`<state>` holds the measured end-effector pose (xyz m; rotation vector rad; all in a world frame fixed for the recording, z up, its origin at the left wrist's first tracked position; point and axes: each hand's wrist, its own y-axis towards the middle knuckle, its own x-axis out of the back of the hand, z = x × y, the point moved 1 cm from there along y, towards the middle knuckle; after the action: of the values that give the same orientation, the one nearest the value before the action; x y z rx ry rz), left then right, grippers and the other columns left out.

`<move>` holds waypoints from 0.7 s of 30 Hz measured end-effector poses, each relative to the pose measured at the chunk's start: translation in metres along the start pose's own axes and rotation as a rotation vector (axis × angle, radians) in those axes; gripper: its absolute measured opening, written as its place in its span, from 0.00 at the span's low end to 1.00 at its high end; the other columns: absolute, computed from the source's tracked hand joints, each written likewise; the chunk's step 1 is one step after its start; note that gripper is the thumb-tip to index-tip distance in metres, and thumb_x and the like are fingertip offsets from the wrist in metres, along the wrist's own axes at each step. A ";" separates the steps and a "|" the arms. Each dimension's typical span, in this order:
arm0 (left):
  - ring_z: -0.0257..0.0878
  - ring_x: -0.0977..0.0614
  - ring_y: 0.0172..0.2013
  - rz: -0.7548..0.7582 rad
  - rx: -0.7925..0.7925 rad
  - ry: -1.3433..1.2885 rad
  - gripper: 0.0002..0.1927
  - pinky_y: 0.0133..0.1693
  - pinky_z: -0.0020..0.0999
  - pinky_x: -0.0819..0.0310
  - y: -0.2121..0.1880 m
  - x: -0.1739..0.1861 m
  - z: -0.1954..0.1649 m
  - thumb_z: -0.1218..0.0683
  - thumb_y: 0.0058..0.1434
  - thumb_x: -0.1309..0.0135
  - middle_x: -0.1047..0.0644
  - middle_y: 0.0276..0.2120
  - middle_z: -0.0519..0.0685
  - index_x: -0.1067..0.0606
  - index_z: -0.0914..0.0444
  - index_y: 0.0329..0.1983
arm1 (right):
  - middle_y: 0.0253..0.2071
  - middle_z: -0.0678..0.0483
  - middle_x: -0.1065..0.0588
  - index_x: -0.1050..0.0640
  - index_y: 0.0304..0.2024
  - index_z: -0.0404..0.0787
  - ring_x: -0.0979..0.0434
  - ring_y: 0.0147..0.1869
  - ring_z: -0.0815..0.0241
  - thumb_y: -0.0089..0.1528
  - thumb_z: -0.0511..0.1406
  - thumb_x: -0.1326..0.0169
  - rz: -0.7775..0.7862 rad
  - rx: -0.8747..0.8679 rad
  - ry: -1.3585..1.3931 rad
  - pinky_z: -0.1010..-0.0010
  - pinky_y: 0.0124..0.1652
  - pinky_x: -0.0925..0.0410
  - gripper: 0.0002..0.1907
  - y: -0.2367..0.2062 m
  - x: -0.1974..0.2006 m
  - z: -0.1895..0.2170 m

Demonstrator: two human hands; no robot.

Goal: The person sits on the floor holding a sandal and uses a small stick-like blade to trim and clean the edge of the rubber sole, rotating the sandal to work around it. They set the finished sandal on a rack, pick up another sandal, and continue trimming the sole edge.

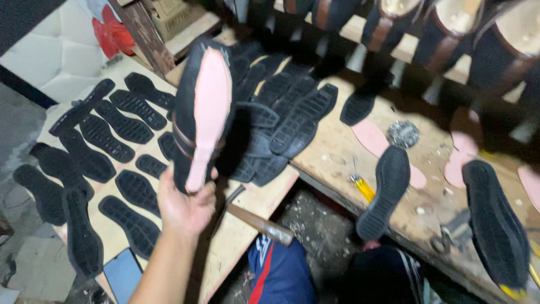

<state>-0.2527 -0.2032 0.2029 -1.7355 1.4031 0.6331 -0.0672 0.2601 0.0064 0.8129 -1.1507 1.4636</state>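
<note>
My left hand (183,211) grips a dark shoe upper on a last (194,112) by its heel end and holds it upright, with the pink insole (209,107) turned toward me. A black rubber sole (387,188) sticks out over the edge of the wooden bench (337,155). Only a fingertip of my right hand (371,246) shows at that sole's lower end, seemingly holding it; the rest of the hand is hidden.
Several black soles (121,126) lie spread on a pale board at the left and are heaped (287,110) behind the shoe. A hammer (260,223), a phone (122,275), a yellow-handled tool (364,188), pink insoles (373,138) and a round metal piece (403,134) lie around. Lasted shoes (450,28) line the back.
</note>
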 end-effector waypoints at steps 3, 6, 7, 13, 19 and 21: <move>0.34 0.37 0.10 -0.173 0.333 -0.048 0.29 0.13 0.25 0.45 -0.128 0.060 0.073 0.35 0.64 0.62 0.22 0.28 0.57 0.24 0.61 0.45 | 0.59 0.59 0.23 0.26 0.65 0.43 0.29 0.42 0.60 0.54 0.41 0.29 0.048 0.042 0.080 0.73 0.42 0.33 0.38 -0.083 0.018 0.005; 0.35 0.36 0.09 -0.100 0.537 -0.064 0.30 0.11 0.25 0.47 -0.227 0.109 0.135 0.34 0.64 0.59 0.21 0.27 0.60 0.23 0.65 0.42 | 0.59 0.59 0.23 0.26 0.65 0.44 0.30 0.41 0.60 0.54 0.42 0.28 0.151 0.144 0.442 0.73 0.42 0.33 0.38 -0.139 0.035 0.037; 0.35 0.35 0.10 -0.029 0.573 -0.085 0.30 0.11 0.24 0.46 -0.254 0.121 0.152 0.35 0.65 0.58 0.21 0.27 0.61 0.24 0.66 0.43 | 0.60 0.57 0.24 0.30 0.69 0.37 0.33 0.31 0.57 0.51 0.36 0.26 0.128 0.184 0.745 0.69 0.34 0.33 0.45 -0.151 0.038 0.054; 0.42 0.21 0.24 0.061 0.648 0.390 0.29 0.23 0.33 0.26 -0.335 0.146 0.170 0.40 0.66 0.60 0.19 0.36 0.62 0.27 0.68 0.53 | 0.50 0.50 0.22 0.25 0.56 0.31 0.21 0.54 0.62 0.61 0.29 0.36 0.236 0.413 1.419 0.70 0.56 0.27 0.22 -0.210 0.066 0.136; 0.44 0.26 0.63 0.454 0.025 0.996 0.31 0.62 0.39 0.36 -0.373 0.084 0.098 0.45 0.65 0.51 0.26 0.61 0.54 0.34 0.68 0.65 | 0.52 0.51 0.23 0.25 0.59 0.35 0.22 0.51 0.65 0.57 0.32 0.34 0.210 0.518 1.149 0.72 0.48 0.27 0.27 -0.241 0.093 0.177; 0.46 0.28 0.65 0.626 -0.062 1.009 0.36 0.64 0.40 0.39 -0.390 0.059 0.091 0.51 0.59 0.40 0.29 0.65 0.58 0.38 0.69 0.68 | 0.50 0.53 0.21 0.25 0.60 0.39 0.21 0.41 0.66 0.55 0.36 0.35 0.340 0.405 1.060 0.73 0.38 0.26 0.31 -0.244 0.094 0.183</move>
<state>0.1460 -0.1355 0.2108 -1.7109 2.6979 0.0489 0.1333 0.1121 0.2055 -0.0005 -0.1773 2.0522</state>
